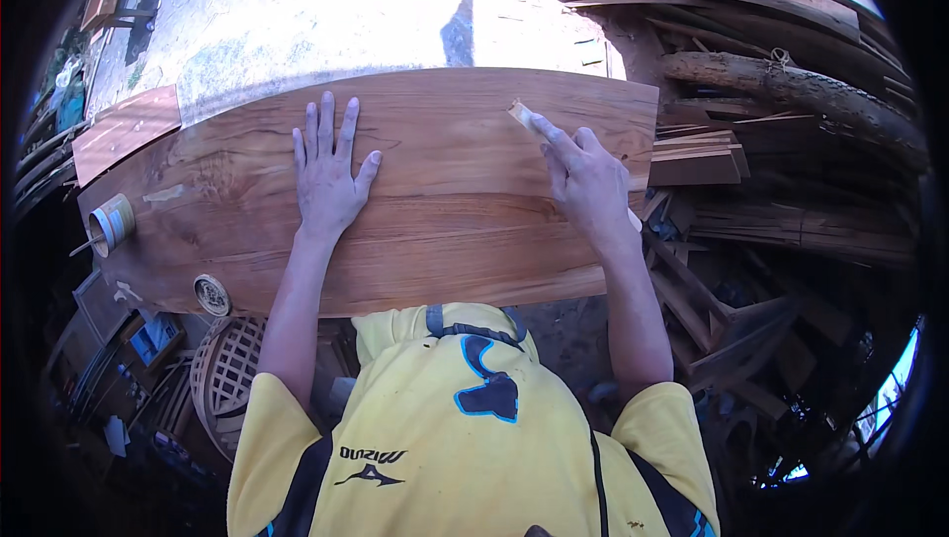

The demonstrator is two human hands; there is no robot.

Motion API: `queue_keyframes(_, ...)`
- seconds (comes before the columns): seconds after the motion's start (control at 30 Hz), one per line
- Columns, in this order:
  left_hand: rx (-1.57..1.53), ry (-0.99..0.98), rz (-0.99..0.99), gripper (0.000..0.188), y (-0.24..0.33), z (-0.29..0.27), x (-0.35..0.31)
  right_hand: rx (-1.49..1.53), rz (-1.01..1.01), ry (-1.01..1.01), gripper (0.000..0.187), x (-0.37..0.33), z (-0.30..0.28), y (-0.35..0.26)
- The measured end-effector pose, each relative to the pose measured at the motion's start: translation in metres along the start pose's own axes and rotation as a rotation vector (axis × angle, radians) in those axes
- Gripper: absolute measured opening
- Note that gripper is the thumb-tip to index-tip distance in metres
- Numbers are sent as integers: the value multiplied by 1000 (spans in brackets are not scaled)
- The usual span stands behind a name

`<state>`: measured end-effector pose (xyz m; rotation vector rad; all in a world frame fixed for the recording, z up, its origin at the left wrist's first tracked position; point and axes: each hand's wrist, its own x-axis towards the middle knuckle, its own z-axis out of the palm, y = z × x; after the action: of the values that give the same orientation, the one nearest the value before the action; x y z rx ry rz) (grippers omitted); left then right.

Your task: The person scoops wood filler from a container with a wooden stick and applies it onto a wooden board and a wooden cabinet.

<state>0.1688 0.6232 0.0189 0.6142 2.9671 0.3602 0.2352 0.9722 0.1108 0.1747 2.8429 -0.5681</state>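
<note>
A wide reddish-brown wooden board (445,230) lies across in front of me. My left hand (331,181) rests flat on its left-middle part, fingers spread and pointing away, holding nothing. Towards the right end, my right hand (591,176) grips a narrow flat-bladed tool (520,114), index finger stretched along it. The tool's tan tip is at or just above the board, pointing away and left; I cannot tell whether it touches. A pale end shows behind the hand by the wrist. Most of the tool is hidden in the palm.
A tin (114,223) with a stick in it and a round lid-like piece (212,295) sit at the board's left end, near a pale smear (163,195). Stacked planks and a log (781,80) crowd the right. A woven lattice basket (219,379) stands below left.
</note>
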Motion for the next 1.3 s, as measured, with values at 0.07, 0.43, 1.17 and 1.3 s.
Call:
queue_keyframes(0.07, 19, -19, -11, 74, -6, -3, -16, -47, -16, -16, 45, 12, -1, -6)
queue_keyframes(0.43, -48, 10, -155, 81, 11, -3, -18, 57, -92, -44, 39, 30, 3, -37)
queue_keyframes(1.17, 8, 218, -375, 74, -119, -17, -113, 149, -147, 81, 39, -52, 28, -107)
queue_keyframes(1.3, 6, 265, -399, 73, -120, -18, -112, 188, -149, 95, 39, -53, 45, -127)
